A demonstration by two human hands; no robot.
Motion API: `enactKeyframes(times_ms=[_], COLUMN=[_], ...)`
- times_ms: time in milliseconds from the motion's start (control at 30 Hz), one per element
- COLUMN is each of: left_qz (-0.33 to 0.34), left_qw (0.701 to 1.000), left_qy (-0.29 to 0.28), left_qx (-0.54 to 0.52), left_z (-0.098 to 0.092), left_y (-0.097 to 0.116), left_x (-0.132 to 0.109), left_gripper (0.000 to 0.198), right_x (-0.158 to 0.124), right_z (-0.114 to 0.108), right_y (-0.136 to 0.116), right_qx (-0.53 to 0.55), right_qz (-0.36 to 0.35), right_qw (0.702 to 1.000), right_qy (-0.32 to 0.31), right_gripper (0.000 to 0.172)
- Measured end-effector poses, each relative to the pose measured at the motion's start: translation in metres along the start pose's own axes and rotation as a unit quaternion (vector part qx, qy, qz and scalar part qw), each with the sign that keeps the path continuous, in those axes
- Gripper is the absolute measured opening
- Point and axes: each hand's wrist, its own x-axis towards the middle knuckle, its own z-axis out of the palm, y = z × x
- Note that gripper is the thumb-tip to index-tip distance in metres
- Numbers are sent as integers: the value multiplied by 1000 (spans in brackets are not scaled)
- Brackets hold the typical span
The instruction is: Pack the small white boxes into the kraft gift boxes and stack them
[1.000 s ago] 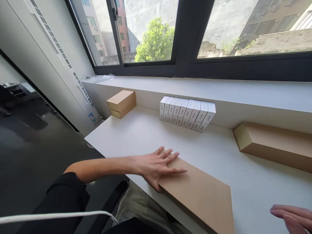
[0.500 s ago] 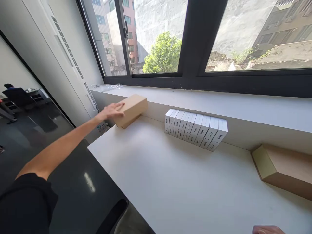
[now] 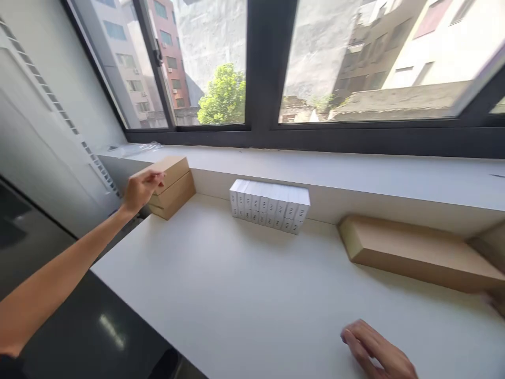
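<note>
At the far left end of the table, brown cardboard boxes (image 3: pixel 175 197) sit stacked against the low wall. My left hand (image 3: pixel 142 188) is in front of the stack's upper left part, its fingers curled together, with nothing visible in them. Whether it touches the cardboard I cannot tell. My right hand (image 3: pixel 376 350) hovers or rests over the table's near right part, fingers loosely bent with a gap at the thumb, and holds nothing. Between the two hands, farther back, a two-layer row of small white boxes (image 3: pixel 270 208) with dark print stands by the wall.
A long brown box (image 3: pixel 418 252) lies along the wall at right, with another brown box (image 3: pixel 489 242) at the frame's edge. The white table (image 3: pixel 236 295) ends at a diagonal left edge. Clear plastic wrap (image 3: pixel 138 149) lies on the window sill (image 3: pixel 335 171).
The view has swung right. My left hand has drawn its spread fingers off the upper brown box, which now sits squarely on the stack. My right hand has come further into view.
</note>
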Motion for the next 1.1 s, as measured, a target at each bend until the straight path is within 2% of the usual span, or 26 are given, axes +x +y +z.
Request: enactKeyframes(times_ms=[100,233,400,500,567,633,733,833,933,1033,1100], left_qz=[-8,-23,3,104,179,213,211,191,178,161,121], left_qw=[996,978,939,919,905,898,895,893,893,894,893], left_qy=[-76,-171,-296,-359,-376,-380,-389,-401,-407,-410,-420], left_qx=[-50,-113,-173,-125,-81,-57,-59,-72,-76,-86,-107], left_z=[34,96,177,210,220,223,220,219,219,217,212], left_y=[13,28,53,59,57,55,52,52,55,61,69], left_x=[-55,-108,-159,-185,-196,-200,-199,-195,-192,-191,-194], left_gripper=[37,40,43,36,34,38,39,38,37,38,40], right_x=[2,-7,-12,13,41,72,108,120,114,98,81], right_z=[-1,6,1,-24,-50,-79,-112,-125,-125,-123,-118], right_y=[-25,-35,-21,6,30,55,85,100,99,83,63], right_qx=[-44,-118,-195,-250,-287,-319,-342,-336,-330,-316,-306], right_qz=[-4,10,79,157,223,292,399,477,494,476,455], right_qw=[999,993,977,955,931,898,844,807,802,820,836], right_qy=[-10,-26,-20,12,44,78,105,89,62,32,16], right_gripper=[32,36,21,33,43,51,59,56,52,54,53])
